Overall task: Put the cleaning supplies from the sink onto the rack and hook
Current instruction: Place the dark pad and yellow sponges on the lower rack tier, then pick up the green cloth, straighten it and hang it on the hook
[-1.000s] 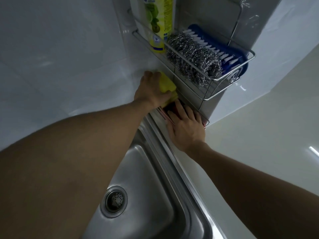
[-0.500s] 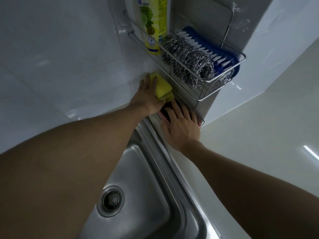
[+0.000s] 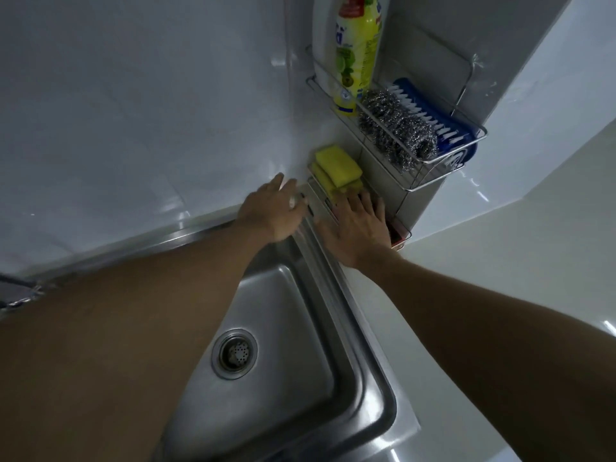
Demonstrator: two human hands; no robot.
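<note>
- Sponges [image 3: 338, 168]: yellow, stacked, the top one askew; they sit on the lower shelf [image 3: 316, 191] of the wire rack [image 3: 443, 168], centre of frame, against the wall corner.
- Left hand [image 3: 271, 211]: fingers spread and empty, nothing gripped, lying over the sink rim [image 3: 336, 281] just left of the shelf. Clear of the sponges.
- Right hand [image 3: 356, 228]: flat, fingers splayed, palm down on the lower shelf's front part. Fingertips reach the near edge of the sponge stack; contact looks likely, not certain. No grasp.
- Something red [image 3: 398, 233] shows under the right hand at the shelf's right end; cannot tell what.
- Upper shelf, upper right of frame: yellow bottle [image 3: 356, 58] upright at the left end, steel scourer [image 3: 396, 128] in the middle, blue brush [image 3: 436, 121] with white bristles behind it.
- Bottle label: lime picture and a round seal visible; text too blurred to read.
- Sink basin, lower centre: bare steel, drain [image 3: 234, 354] visible.
</note>
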